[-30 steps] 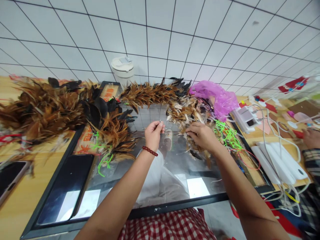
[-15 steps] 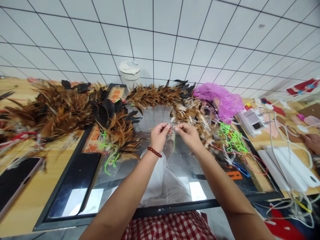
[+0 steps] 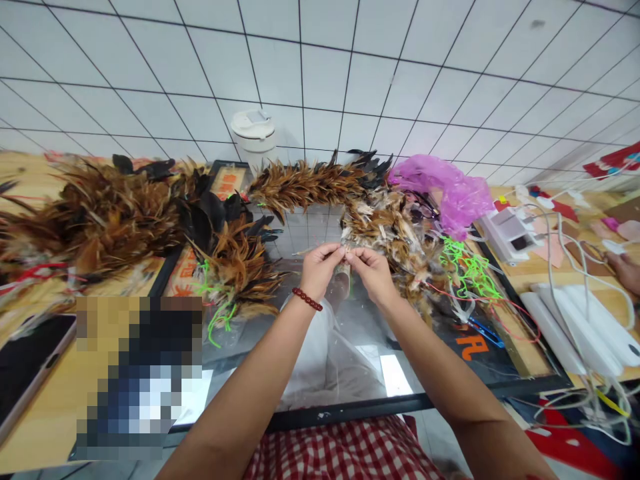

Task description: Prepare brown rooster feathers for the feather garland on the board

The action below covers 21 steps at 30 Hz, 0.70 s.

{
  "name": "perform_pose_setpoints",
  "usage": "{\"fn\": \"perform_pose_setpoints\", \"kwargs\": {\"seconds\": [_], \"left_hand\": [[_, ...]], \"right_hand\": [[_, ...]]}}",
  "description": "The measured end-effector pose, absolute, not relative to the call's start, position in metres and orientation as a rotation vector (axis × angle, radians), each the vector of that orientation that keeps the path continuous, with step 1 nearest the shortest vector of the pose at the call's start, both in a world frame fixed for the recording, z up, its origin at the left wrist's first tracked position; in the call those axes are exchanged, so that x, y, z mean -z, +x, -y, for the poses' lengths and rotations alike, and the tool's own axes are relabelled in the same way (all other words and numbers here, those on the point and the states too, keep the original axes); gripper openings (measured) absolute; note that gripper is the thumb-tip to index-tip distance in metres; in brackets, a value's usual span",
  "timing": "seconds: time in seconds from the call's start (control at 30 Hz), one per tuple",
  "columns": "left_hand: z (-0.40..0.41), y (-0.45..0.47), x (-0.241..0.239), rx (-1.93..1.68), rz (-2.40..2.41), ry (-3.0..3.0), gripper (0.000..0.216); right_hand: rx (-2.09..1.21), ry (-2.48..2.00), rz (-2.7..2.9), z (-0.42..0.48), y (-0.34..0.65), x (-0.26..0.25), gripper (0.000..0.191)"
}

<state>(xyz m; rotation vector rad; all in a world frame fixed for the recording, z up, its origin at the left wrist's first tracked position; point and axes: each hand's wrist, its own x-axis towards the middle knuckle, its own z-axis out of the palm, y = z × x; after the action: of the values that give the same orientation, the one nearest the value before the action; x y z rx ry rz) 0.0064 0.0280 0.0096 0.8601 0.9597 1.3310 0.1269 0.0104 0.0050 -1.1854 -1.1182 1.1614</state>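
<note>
My left hand (image 3: 320,267), with a dark red bead bracelet (image 3: 307,299) at its wrist, pinches at the middle of the glass-topped board (image 3: 280,347). Fingertip to fingertip with it, my right hand (image 3: 373,272) is pinched too. Whatever small thing lies between them is too tiny to make out. Beside my right hand spreads a loose pile of brown and white feathers (image 3: 385,223). A bundle of brown and black feathers (image 3: 235,263) with green ties (image 3: 220,327) lies left of my left hand. Behind both hands stretches a brown feather strand (image 3: 310,181).
A large brown feather heap (image 3: 115,213) covers the left side. At the back stand a white lidded cup (image 3: 254,133) and a pink plastic bag (image 3: 445,190). To the right are green strings (image 3: 470,270), blue-handled snips (image 3: 485,331), white boxes (image 3: 575,327), cables and another person's hand (image 3: 625,270).
My right hand has come in closer, so the fingertips of both hands now meet. The whole view has shifted slightly.
</note>
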Motion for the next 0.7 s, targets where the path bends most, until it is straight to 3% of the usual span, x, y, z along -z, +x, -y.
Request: {"fn": "perform_pose_setpoints", "kwargs": {"seconds": [0.7], "left_hand": [[-0.0274,0.0035,-0.0088,-1.175,-0.895,0.897,0.020]], "right_hand": [[-1.034,-1.053,1.057,-0.0112,0.1326,0.0050,0.024]]}}
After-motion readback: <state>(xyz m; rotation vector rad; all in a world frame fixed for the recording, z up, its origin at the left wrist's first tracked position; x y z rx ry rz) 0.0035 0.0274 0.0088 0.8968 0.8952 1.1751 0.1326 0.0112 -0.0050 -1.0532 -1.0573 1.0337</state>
